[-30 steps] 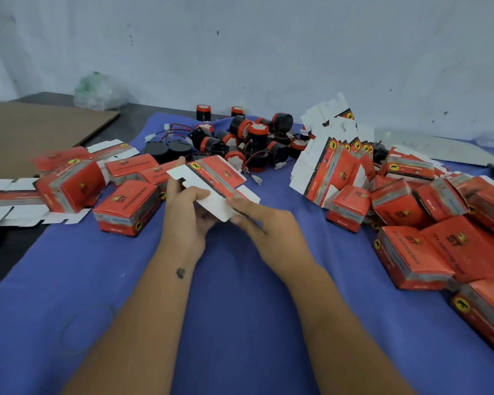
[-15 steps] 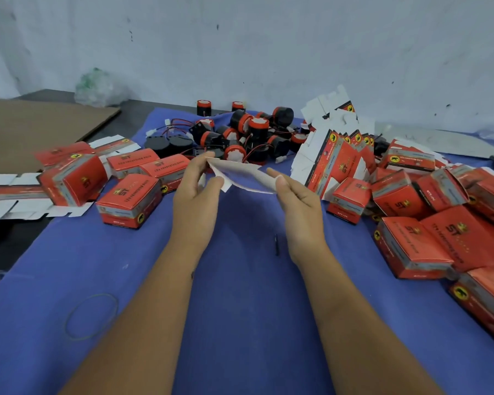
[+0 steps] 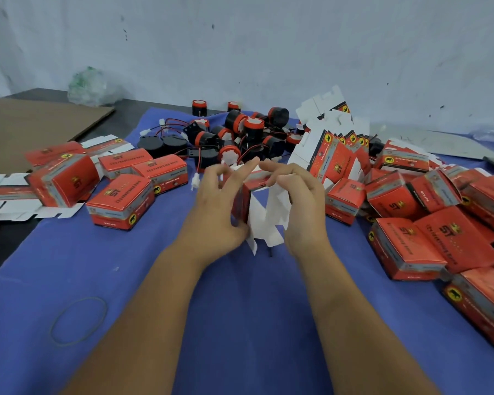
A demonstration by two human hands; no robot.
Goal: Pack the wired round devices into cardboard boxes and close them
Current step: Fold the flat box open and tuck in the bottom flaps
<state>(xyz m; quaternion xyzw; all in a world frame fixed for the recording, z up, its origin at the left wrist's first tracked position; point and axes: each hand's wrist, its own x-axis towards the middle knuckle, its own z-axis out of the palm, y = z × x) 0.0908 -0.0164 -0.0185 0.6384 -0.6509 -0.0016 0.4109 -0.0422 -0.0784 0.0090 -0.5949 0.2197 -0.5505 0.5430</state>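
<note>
The head view shows two bare hands raised together over a desk covered by a blue cloth (image 3: pixel 240 323). Between them stands one half-formed red and white cardboard box (image 3: pixel 258 212), its white flaps hanging open toward the person. The left hand (image 3: pixel 217 212) holds the box's red left wall, thumb low at the near corner and fingers reaching over the top. The right hand (image 3: pixel 300 206) holds the white right side, its fingers curled over the top edge. The two grips nearly meet at the fingertips above the box, so the box sits enclosed between both palms, lifted off the cloth.

Behind the hands lies a heap of black and red round devices with red and black wires (image 3: pixel 240 132); roughly a dozen can be made out, though the tangle prevents an exact count. Two more small ones stand upright at the far edge of the cloth.

To the left, four closed red cardboard boxes (image 3: pixel 120 203) are grouped near one another, beside flat unfolded box blanks (image 3: pixel 9 192). To the right, a fanned stack of flat blanks (image 3: pixel 328 155) leans upright, and a larger pile of closed red boxes (image 3: pixel 411 246) spreads out, around ten visible.

One thin rubber band (image 3: pixel 79 320) lies on the cloth near the left forearm. A brown cardboard sheet (image 3: pixel 35 126) and a crumpled plastic bag (image 3: pixel 87 86) sit far left.
</note>
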